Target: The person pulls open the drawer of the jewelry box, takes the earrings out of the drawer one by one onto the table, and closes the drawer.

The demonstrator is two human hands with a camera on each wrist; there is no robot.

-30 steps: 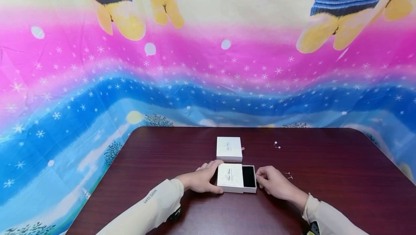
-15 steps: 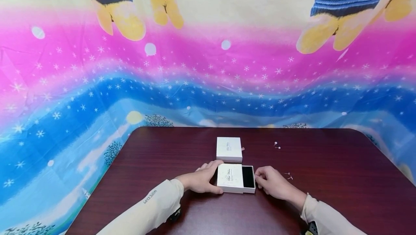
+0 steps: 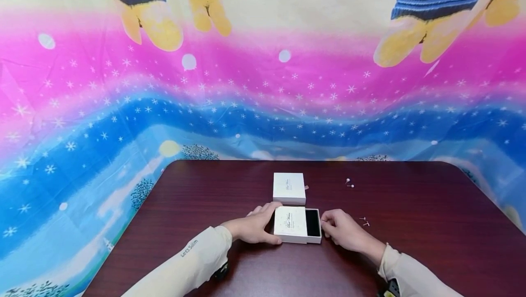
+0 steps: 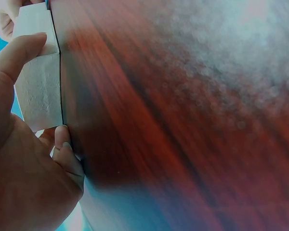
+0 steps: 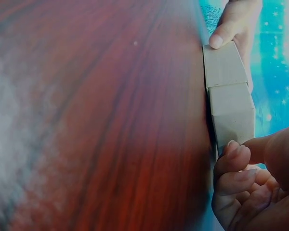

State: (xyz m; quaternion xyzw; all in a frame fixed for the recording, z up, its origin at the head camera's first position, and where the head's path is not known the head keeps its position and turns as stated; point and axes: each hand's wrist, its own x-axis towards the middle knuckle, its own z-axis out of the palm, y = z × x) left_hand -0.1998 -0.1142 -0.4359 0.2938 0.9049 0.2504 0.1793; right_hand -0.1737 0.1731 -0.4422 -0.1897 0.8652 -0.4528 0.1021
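A white drawer-style gift box [image 3: 290, 221] with small print lies on the dark table. Its drawer [image 3: 313, 237] juts partly out of the right side and shows a black lining. My left hand [image 3: 256, 227] grips the sleeve's left end, thumb along the near side and fingers behind, as the left wrist view confirms. At the drawer's outer end, the curled fingers of my right hand [image 3: 343, 229] press against it. In the right wrist view the thumb and forefinger meet at the drawer's end wall [image 5: 233, 130]; whether they pinch a tab there is hidden.
Just behind stands a second white box [image 3: 289, 187], closed, with a small pinkish tab at its right side. Two pearl-headed stud earrings [image 3: 349, 183] lie farther right. Another pair of small studs [image 3: 365, 221] lies beyond my right hand. A printed cloth [image 3: 263, 82] hangs behind the table.
The drawer has slid slightly left into its sleeve, and my right hand has moved left along with it. My left hand and the second box have stayed in place.
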